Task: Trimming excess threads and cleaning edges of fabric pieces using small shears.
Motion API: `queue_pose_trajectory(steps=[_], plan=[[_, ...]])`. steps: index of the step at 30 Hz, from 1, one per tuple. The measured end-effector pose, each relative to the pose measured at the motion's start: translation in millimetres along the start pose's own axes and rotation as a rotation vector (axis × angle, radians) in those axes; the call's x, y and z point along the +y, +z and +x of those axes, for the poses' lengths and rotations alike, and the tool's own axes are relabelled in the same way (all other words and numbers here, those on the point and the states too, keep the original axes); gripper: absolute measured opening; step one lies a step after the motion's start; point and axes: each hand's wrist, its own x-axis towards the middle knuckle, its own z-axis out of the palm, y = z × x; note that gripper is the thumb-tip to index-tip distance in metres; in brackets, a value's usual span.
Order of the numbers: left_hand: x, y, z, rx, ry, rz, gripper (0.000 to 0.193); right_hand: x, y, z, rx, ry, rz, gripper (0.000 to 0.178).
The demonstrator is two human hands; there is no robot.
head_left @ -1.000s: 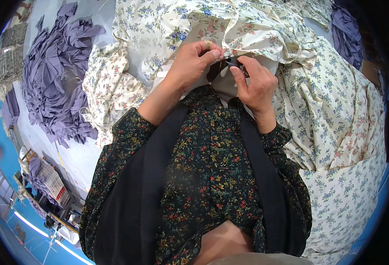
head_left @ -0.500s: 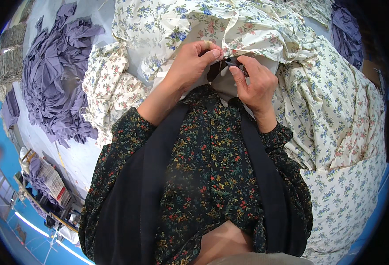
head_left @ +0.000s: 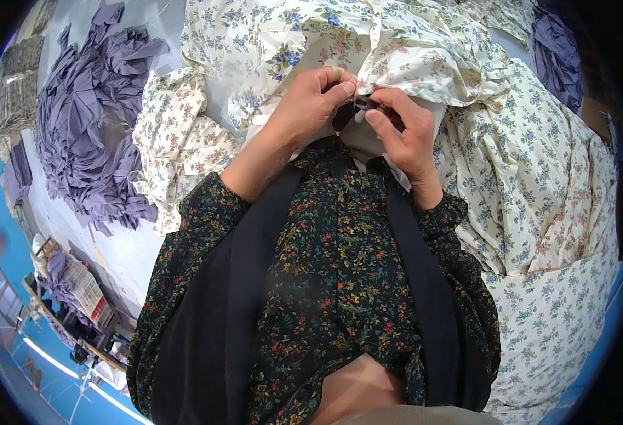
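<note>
A white cloth with blue and pink flowers lies heaped in front of me. My left hand is closed, its thumb and forefinger pinching the near edge of that cloth. Close beside it, my right hand is closed around a small dark tool that looks like thread snips. The tool's tip points at the cloth edge by my left fingertips. Its blades are too small to make out clearly, and my fingers cover part of the handle.
A crumpled purple cloth pile lies on the pale table at left, beside a smaller floral heap. Floral cloth drapes over the right side. More purple cloth sits far right. A white crate stands lower left.
My right hand has moved slightly left and turned a little, bringing the snips nearer my left fingertips. The left hand keeps its pinch in almost the same place.
</note>
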Motion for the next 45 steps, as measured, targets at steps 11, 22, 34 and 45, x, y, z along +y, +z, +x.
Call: queue_pose_trajectory(steps=[11,22,34,45], plan=[[-1,0,2,-0.008,0.0,-0.008,0.019,8,-5,7,0.165,-0.223,-0.373,0.018],[3,2,-2,-0.009,0.012,-0.042,0.019,11,-1,8,0.17,-0.346,-0.483,0.017],[-2,0,2,-0.039,0.016,-0.025,0.017,14,6,-9,0.238,0.305,0.524,0.018],[38,29,-59,-0.343,0.908,0.527,0.025,6,-8,-3,-0.069,0.992,1.341,0.022]])
